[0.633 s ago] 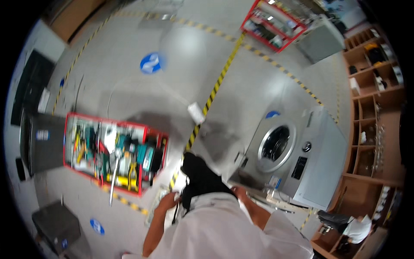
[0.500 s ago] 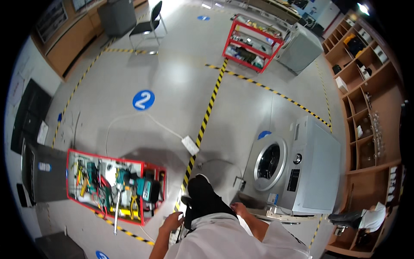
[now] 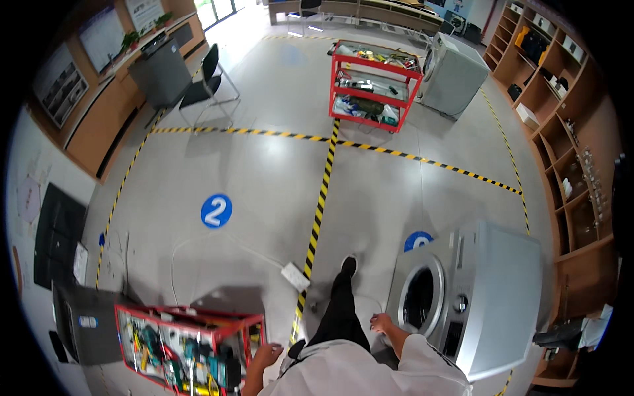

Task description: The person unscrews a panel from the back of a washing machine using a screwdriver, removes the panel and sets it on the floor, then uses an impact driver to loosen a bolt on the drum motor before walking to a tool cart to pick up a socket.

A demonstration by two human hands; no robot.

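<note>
My left hand (image 3: 267,354) hangs beside the red tool cart (image 3: 223,334), fingers loosely apart with nothing seen in them. Cordless drills, pliers and other hand tools fill the cart's top tray. On the other side my right hand (image 3: 380,323) is held out near the round door (image 3: 421,297) of a grey front-loading washing machine (image 3: 505,297). It appears empty, its fingers a little bent and apart from the door. One leg in black trousers (image 3: 340,313) is stretched forward between cart and machine.
A white power strip (image 3: 295,276) with its cable lies by the yellow-black floor tape (image 3: 321,198). Farther off stand another red cart (image 3: 376,92), a second washing machine (image 3: 456,76) and a black chair (image 3: 205,86). Wooden shelves (image 3: 561,257) line the right; a person (image 3: 588,330) is there.
My view has tipped up and forward, so the carts and washing machine sit lower. One leg has stepped forward. My right hand has swung up and out toward the washing machine's door.
</note>
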